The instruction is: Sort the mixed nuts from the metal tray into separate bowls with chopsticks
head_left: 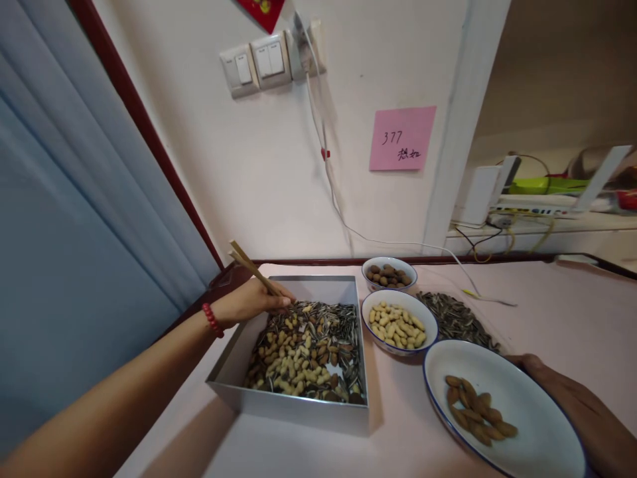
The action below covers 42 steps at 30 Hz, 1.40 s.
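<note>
Two chopsticks [251, 267], pinched in your left hand [251, 302] over the far-left corner of the tray [293, 406] of mixed nuts [303, 355], may let one slip onto the table [572, 312] if squeezed unevenly; your right hand [572, 398] lies on the near-right plate [537, 431], hold indiscernible.

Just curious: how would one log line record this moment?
left hand holds chopsticks at nut tray | right hand touches almond plate rim

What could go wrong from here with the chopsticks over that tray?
1. The chopsticks in the left hand work at the far corner of the tray, amid mixed nuts and seeds: a slick nut may slip back in.
2. The loose seed pile lies unwalled beside the peanut bowl: a passing hand could scatter it.
</note>
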{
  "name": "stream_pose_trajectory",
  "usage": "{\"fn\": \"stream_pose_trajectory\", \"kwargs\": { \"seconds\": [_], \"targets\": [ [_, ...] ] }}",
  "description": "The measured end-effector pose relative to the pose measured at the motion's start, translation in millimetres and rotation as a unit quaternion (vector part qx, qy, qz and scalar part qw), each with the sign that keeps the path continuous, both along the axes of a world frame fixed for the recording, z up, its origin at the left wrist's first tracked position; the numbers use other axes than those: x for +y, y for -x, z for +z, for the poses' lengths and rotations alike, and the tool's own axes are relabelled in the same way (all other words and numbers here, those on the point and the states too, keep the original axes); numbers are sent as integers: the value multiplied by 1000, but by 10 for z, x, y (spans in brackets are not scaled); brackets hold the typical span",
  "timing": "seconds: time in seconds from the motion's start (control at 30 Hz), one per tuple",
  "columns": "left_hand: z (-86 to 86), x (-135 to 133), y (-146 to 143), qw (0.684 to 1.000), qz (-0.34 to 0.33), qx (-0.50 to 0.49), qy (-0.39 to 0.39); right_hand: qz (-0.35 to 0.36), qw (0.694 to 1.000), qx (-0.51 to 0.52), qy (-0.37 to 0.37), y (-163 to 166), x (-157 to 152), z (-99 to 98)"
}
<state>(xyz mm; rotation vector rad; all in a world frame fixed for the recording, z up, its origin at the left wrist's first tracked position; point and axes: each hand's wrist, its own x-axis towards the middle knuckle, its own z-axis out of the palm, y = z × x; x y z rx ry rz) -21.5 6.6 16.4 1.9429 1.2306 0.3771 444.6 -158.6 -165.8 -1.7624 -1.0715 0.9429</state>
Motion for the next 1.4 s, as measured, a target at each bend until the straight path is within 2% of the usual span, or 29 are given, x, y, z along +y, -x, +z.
{"fn": "stream_pose_trajectory", "kwargs": {
  "seconds": [0.2,0.33,0.53,0.73,0.9,1.17,1.3,1.4],
  "targets": [
    [-200,179,23,997,-37,49,-39,-32,999,-24,21,9,-3,16],
    [-255,222,-22,995,-54,66,-56,-47,998,-14,27,21,1,44],
    [-291,219,-30,992,-77,79,-55,-25,998,-55,20,-14,16,17],
    [-400,260,3,991,-74,85,-67,-47,999,4,22,-8,21,1],
    [-440,260,-43,993,-48,78,-71,-35,999,-18,23,8,11,2],
    [-263,166,-75,998,-4,51,-29,-22,998,-8,54,-107,27,-66],
    [-47,57,-94,1000,14,15,4,-38,999,-15,34,-27,10,5],
    [168,-42,-227,998,28,-42,28,-19,999,-16,23,68,-8,101]
  ]
}}
